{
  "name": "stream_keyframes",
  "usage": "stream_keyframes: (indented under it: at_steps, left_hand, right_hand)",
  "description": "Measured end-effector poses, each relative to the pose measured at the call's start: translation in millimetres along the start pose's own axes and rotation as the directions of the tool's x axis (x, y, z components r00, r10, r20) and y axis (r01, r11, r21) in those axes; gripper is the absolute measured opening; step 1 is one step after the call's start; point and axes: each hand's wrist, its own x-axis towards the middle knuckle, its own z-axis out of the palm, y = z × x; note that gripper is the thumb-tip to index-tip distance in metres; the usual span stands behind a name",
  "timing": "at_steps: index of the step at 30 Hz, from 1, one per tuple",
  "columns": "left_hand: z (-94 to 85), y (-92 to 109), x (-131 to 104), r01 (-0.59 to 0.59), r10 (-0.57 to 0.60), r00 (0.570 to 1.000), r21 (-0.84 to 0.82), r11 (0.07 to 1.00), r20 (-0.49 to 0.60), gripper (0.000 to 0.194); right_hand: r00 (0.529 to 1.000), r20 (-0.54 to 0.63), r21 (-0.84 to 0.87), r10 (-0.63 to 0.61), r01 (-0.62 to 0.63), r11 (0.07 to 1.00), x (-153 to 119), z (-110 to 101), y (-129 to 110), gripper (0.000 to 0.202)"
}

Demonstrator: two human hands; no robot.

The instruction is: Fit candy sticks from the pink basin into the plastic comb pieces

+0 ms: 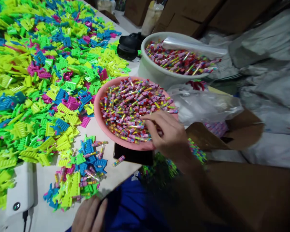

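Note:
My right hand point(168, 132) is over the near right side of a pink basin point(98, 124) heaped with small clear tubes of coloured candy point(132, 103). Its thumb and forefinger come together among the tubes; what they pinch, if anything, I cannot make out. At the table's near edge is my left hand point(89, 216), partly cut off by the frame, fingers stretched out and a little apart. Just beyond it lies a small pile of plastic comb-like pieces point(73, 188) in yellow, blue, green and pink, mixed with several candy tubes point(93, 174).
Loose plastic pieces point(43, 83) cover much of the table. A grey tub point(152, 72) of more tubes stands behind the basin, near a black object point(128, 46). A dark phone point(132, 154) lies partly under the basin, a white power bank point(20, 190) at left, an open carton point(244, 129) at right.

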Motion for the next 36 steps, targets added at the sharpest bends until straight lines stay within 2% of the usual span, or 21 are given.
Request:
stream_keyframes:
  at_steps: [1, 3, 5, 7, 10, 13, 19, 21, 22, 24, 25, 26, 28, 30, 31, 32, 33, 34, 36]
  left_hand:
    - [6.8, 7.3, 14.3, -0.064, 0.066, 0.995, -0.022, 0.998, 0.075, 0.072]
    - [25.1, 17.4, 44.4, -0.146, 0.144, 0.975, -0.002, 0.989, 0.166, 0.066]
    - [47.1, 23.2, 69.2, -0.127, 0.112, 0.972, 0.061, 0.990, 0.206, 0.060]
    - [68.3, 26.9, 83.4, -0.112, 0.097, 0.973, 0.061, 0.992, 0.211, 0.055]
    - [87.4, 28.4, 87.7, -0.109, 0.107, 0.977, 0.003, 0.994, 0.182, 0.053]
    - [84.1, 23.3, 86.5, -0.097, 0.106, 0.982, -0.064, 0.993, 0.155, 0.049]
    - [45.8, 20.0, 83.3, 0.002, 0.037, 0.992, -0.313, 0.950, 0.118, 0.031]
    - [36.6, 25.3, 75.5, 0.116, -0.083, 0.992, -0.411, 0.904, 0.097, 0.039]
    - [32.9, 28.2, 70.5, 0.216, -0.193, 0.976, -0.500, 0.839, 0.097, 0.045]
    - [25.6, 33.6, 60.0, 0.412, -0.425, 0.891, -0.678, 0.609, 0.160, 0.046]
    - [21.6, 35.8, 54.7, 0.481, -0.510, 0.834, -0.729, 0.488, 0.209, 0.039]
    - [17.3, 37.9, 49.5, 0.531, -0.569, 0.783, -0.745, 0.404, 0.250, 0.031]
    - [8.6, 42.7, 39.1, 0.598, -0.640, 0.719, -0.711, 0.370, 0.271, 0.027]
    - [2.2, 49.8, 28.7, 0.635, -0.709, 0.663, -0.682, 0.364, 0.239, 0.039]
    - [0.5, 54.0, 23.8, 0.651, -0.755, 0.617, -0.684, 0.331, 0.223, 0.050]
    - [-0.2, 58.2, 19.2, 0.666, -0.804, 0.556, -0.692, 0.278, 0.211, 0.064]
    - [-0.3, 61.9, 15.2, 0.676, -0.856, 0.475, -0.708, 0.205, 0.206, 0.075]
    - [-0.3, 64.4, 11.9, 0.679, -0.898, 0.392, -0.722, 0.135, 0.201, 0.081]
    - [-1.5, 64.3, 7.1, 0.673, -0.952, 0.246, -0.739, 0.035, 0.180, 0.078]
  right_hand:
    - [0.998, -0.051, 0.006, -0.025, 0.025, 1.000, -15.6, 0.7, -5.2, 0.031]
    - [0.995, -0.053, 0.012, -0.081, 0.082, 0.997, -50.4, 4.7, -12.6, 0.033]
    - [0.991, -0.005, 0.003, -0.130, 0.130, 0.991, -83.7, 13.0, -15.9, 0.029]
    - [0.993, 0.066, -0.045, -0.098, 0.101, 0.994, -109.4, 24.8, -15.8, 0.031]
    - [0.987, 0.160, -0.092, -0.018, 0.033, 0.995, -129.4, 42.2, -12.3, 0.054]
    - [0.974, 0.220, -0.080, 0.047, -0.030, 0.996, -131.9, 52.1, -7.7, 0.061]
    - [0.958, 0.245, 0.080, 0.150, -0.174, 0.982, -125.0, 45.5, -2.4, 0.065]
    - [0.952, 0.247, 0.172, 0.180, -0.226, 0.959, -129.9, 39.7, -7.4, 0.067]
    - [0.948, 0.254, 0.225, 0.193, -0.252, 0.941, -134.3, 37.0, -12.1, 0.068]
    - [0.936, 0.276, 0.326, 0.219, -0.305, 0.895, -145.7, 32.8, -25.4, 0.071]
    - [0.929, 0.292, 0.370, 0.226, -0.328, 0.869, -152.3, 31.6, -33.5, 0.073]
    - [0.922, 0.315, 0.419, 0.223, -0.347, 0.839, -159.1, 31.4, -42.3, 0.073]
    - [0.899, 0.391, 0.556, 0.199, -0.403, 0.727, -171.9, 34.4, -60.7, 0.064]
    - [0.821, 0.549, 0.726, 0.155, -0.560, 0.399, -181.0, 42.4, -79.3, 0.064]
    - [0.780, 0.615, 0.739, 0.111, -0.620, 0.262, -183.1, 47.7, -88.6, 0.069]
    - [0.751, 0.656, 0.732, 0.079, -0.658, 0.178, -182.9, 53.3, -97.9, 0.076]
    - [0.739, 0.670, 0.723, 0.067, -0.670, 0.165, -180.4, 58.7, -106.9, 0.083]
    - [0.742, 0.667, 0.719, 0.072, -0.666, 0.198, -175.3, 63.5, -115.4, 0.088]
    - [0.754, 0.652, 0.706, 0.078, -0.641, 0.301, -158.7, 70.3, -129.7, 0.083]
